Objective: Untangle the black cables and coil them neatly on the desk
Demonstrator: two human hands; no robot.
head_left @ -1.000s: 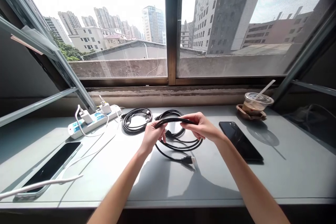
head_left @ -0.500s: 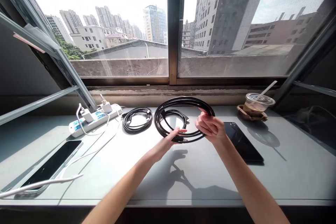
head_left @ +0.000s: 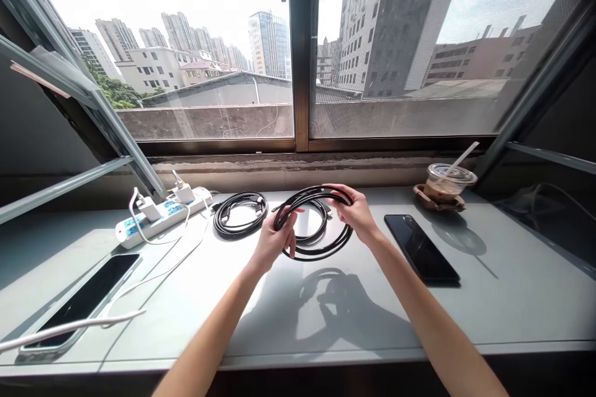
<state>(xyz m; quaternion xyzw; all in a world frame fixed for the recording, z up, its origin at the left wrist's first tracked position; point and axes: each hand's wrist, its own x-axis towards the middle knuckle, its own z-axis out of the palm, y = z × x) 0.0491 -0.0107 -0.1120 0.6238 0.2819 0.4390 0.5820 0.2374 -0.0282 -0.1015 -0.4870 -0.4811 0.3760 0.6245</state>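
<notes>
Left hand (head_left: pixel 271 240) and right hand (head_left: pixel 354 212) grip opposite sides of a black coil (head_left: pixel 300 196), raised above the desk (head_left: pixel 186 304). A second coil (head_left: pixel 323 224) lies behind it, partly hidden; its full outline cannot be made out. A third coil (head_left: pixel 220 223) lies to the left, near the power strip (head_left: pixel 164 218). Beyond stands the window (head_left: pixel 302 99).
</notes>
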